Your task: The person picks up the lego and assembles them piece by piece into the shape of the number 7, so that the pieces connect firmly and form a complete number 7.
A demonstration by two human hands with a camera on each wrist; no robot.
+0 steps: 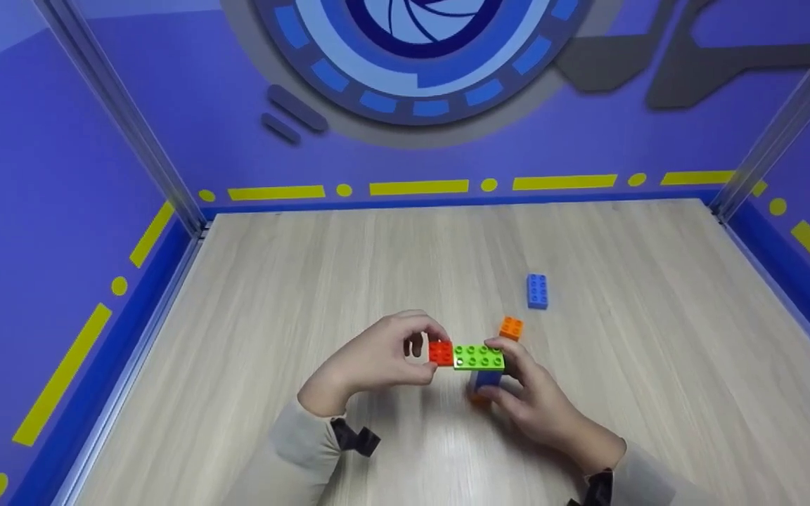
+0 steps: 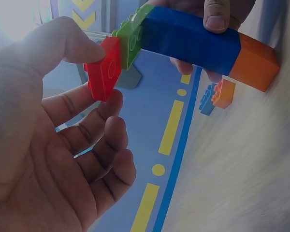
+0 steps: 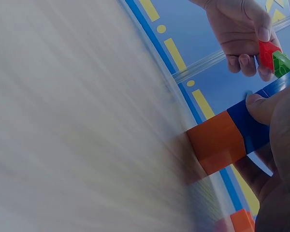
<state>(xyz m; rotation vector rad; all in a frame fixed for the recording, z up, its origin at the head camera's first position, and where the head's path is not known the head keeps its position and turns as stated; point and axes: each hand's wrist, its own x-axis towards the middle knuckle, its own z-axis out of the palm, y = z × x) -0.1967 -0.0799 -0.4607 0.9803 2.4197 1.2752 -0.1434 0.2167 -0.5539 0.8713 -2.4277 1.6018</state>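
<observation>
Between thumb and index finger, my left hand (image 1: 377,355) pinches a small red brick (image 1: 440,353), its studs facing up. The red brick lies right at the left end of a lime green brick (image 1: 478,357). That green brick tops a tower and juts out to the left. Below it are dark blue bricks (image 2: 193,41), with an orange brick (image 2: 255,62) at the bottom, on the table. My right hand (image 1: 542,397) grips the tower by its blue part, thumb on the near side; its far fingers are partly hidden.
A loose orange brick (image 1: 511,327) lies just beyond the right hand, and a loose blue brick (image 1: 537,292) farther back. The wooden table (image 1: 306,267) is bounded by a purple back wall (image 1: 187,105) and side walls with metal corner posts.
</observation>
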